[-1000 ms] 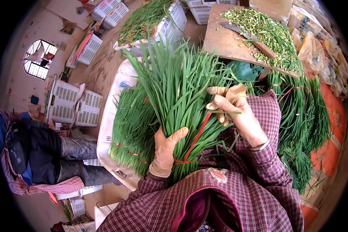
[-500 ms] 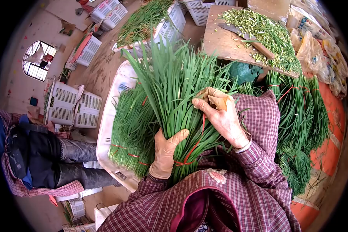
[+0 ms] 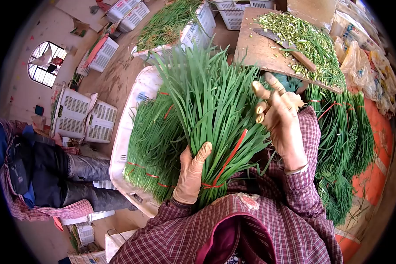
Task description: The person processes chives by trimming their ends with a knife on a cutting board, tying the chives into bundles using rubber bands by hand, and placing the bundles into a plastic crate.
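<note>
A large bunch of green garlic chives (image 3: 218,105) lies over my lap, its leaf tips pointing away from me. Around its lower part runs a red tie (image 3: 228,163) with one loose end sticking up. My left hand (image 3: 191,171), in a tan glove, grips the bunch from its left side, thumb on top. Raised just right of the leaves, my right hand (image 3: 281,116) holds nothing, its fingers apart and partly bent; the glove on it looks torn. Beside the bunch, a white crate (image 3: 118,154) holds tied chives (image 3: 152,132) with red bands.
A cutting board (image 3: 251,53) at the upper right bears a knife (image 3: 301,57) and chopped stem ends (image 3: 281,26). Several tied bunches (image 3: 343,127) hang or lie at right near plastic bags (image 3: 356,59). Another person (image 3: 44,171) stands at left. Another crate (image 3: 202,31) holds loose chives.
My right hand has come off the leaves and moved right and slightly up, its fingers spreading. My left hand keeps its hold on the bunch. The view has shifted slightly.
</note>
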`<state>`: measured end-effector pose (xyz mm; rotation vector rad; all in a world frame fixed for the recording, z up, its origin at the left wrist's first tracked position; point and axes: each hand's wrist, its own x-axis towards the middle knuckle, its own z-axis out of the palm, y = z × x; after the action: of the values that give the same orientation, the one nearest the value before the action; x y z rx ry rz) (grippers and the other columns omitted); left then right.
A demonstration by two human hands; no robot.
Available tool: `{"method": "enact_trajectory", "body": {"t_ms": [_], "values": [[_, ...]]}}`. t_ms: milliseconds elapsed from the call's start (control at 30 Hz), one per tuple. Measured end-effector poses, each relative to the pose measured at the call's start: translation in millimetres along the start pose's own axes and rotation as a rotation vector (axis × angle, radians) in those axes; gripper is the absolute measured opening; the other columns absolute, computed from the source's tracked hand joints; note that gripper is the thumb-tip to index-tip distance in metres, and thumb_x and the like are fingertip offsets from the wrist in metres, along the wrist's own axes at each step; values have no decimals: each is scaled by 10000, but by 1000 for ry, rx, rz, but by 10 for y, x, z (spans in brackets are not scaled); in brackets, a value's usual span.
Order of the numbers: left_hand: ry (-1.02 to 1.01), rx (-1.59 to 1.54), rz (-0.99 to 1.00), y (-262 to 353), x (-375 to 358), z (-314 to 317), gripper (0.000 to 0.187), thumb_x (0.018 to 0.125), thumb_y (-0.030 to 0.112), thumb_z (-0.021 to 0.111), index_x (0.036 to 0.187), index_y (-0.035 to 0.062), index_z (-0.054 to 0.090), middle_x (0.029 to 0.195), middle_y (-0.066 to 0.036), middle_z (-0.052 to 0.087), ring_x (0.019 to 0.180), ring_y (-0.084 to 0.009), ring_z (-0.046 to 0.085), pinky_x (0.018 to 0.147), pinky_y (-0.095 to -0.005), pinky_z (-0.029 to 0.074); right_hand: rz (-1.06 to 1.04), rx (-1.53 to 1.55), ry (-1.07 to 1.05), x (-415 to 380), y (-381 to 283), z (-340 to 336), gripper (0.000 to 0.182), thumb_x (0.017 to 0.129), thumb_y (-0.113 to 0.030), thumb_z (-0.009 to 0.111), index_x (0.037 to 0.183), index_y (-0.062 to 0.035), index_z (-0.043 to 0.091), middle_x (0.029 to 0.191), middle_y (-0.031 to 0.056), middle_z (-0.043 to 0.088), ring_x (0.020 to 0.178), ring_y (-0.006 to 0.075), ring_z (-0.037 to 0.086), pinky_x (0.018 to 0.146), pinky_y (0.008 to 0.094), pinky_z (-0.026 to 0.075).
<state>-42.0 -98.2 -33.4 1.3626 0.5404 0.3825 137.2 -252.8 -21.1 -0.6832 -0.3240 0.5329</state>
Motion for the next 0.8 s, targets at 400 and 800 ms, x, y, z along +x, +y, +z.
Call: {"method": "enact_trajectory", "body": {"t_ms": [400, 800], "values": [[-37, -4, 7, 69, -23, 37, 423, 1034, 280, 594, 1362, 16, 550, 1247, -42, 614, 1083, -125, 579, 970, -290, 469, -142, -549, -77, -184, 231, 333, 398, 949, 18, 631, 642, 5, 378, 939, 150, 699, 768, 123, 648, 585, 242, 503], [-50, 153, 51, 149, -32, 73, 440, 1045, 269, 575, 1395, 7, 526, 1278, -57, 609, 1117, -130, 587, 979, -281, 480, -324, -1397, -134, 25, 223, 331, 159, 873, -206, 715, 917, -55, 694, 769, 120, 686, 691, 315, 675, 646, 397, 531]]}}
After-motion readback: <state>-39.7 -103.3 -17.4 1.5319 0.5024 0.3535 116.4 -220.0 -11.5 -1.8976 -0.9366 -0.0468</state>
